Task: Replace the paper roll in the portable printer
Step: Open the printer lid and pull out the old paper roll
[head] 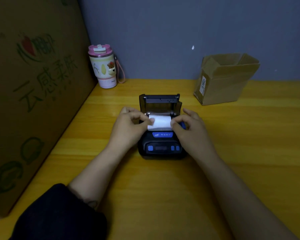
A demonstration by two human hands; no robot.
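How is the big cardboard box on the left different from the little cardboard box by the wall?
The large printed cardboard box towers at the table's left edge; the small plain brown cardboard box is far smaller, at back right. The large one carries green writing and pictures; the small one only a white label. The small one's flaps stand open. Both are brown cardboard.

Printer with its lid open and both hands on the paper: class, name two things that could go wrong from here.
1. The left hand and right hand pinch the white paper by its side edges; an uneven pull could leave it skewed across the printer, so it may jam or tear.
2. The lid stands open behind the fingers; closing it carelessly could crease the paper or nip a fingertip.
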